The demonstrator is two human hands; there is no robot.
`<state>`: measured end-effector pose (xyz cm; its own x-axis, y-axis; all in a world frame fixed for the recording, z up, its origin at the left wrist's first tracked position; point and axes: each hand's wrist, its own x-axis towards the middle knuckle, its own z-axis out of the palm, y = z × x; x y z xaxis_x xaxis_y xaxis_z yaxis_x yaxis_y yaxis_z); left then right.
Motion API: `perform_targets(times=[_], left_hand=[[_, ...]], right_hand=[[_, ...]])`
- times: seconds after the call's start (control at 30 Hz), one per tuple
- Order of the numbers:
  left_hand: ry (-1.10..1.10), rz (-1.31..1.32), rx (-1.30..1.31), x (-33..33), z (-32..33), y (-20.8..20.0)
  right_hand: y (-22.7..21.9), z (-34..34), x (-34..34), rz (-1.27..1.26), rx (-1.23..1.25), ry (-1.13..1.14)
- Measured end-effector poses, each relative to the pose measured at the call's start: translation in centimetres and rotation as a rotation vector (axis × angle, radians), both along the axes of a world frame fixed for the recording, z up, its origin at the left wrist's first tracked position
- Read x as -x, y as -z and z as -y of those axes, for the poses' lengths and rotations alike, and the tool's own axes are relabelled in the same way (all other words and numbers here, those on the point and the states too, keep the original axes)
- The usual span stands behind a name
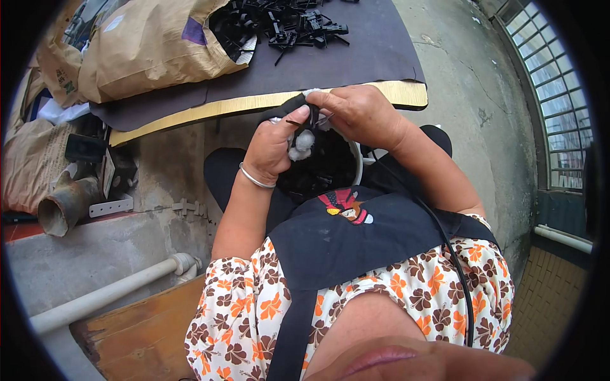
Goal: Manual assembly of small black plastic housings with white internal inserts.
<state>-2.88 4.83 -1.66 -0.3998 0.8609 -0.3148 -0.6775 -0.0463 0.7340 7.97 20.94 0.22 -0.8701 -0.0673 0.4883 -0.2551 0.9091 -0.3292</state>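
My left hand [270, 145] is closed, its thumb pressing on a small black plastic piece [313, 116] at the table's front edge. Closed too, my right hand [363, 113] pinches at the same piece from the other side. Grey-white fluffy material [301, 145] and some dark cloth [289, 106] show around the left fingers; how they are fastened I cannot make out. Below both hands, between my knees, stands a pale-rimmed bucket [359, 170] with many black pieces inside. The left fingertips are mostly hidden.
On the dark-covered table [375, 47] lies a heap of black plastic parts [305, 28], spilling from a brown paper sack [146, 51]. At left, a metal pipe piece [60, 206] rests on a ledge. A white pipe [121, 289] runs along the wall. A black cable [438, 222] hangs down my front.
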Motion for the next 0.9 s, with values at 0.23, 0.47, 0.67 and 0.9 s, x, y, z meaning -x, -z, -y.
perform_targets(times=[0.23, 0.47, 0.67, 0.9], left_hand=[[-0.295, -0.836, 0.006, -1.8, -0.9, -1.3], [-0.328, -0.624, 0.045, -2.3, -0.4, -1.5], [-0.299, -1.063, 0.066, -2.7, -1.1, -0.5], [-0.306, -1.103, 0.125, -2.1, -0.3, 0.6]], right_hand=[[-1.3, 1.8, -1.0, 0.054, 0.342, -0.104], [-0.4, 1.7, -0.9, 0.192, 0.176, -0.1], [-1.1, 1.9, -1.9, -0.061, 0.45, -0.217], [-1.4, 2.0, -1.4, 0.25, 0.385, -0.144]])
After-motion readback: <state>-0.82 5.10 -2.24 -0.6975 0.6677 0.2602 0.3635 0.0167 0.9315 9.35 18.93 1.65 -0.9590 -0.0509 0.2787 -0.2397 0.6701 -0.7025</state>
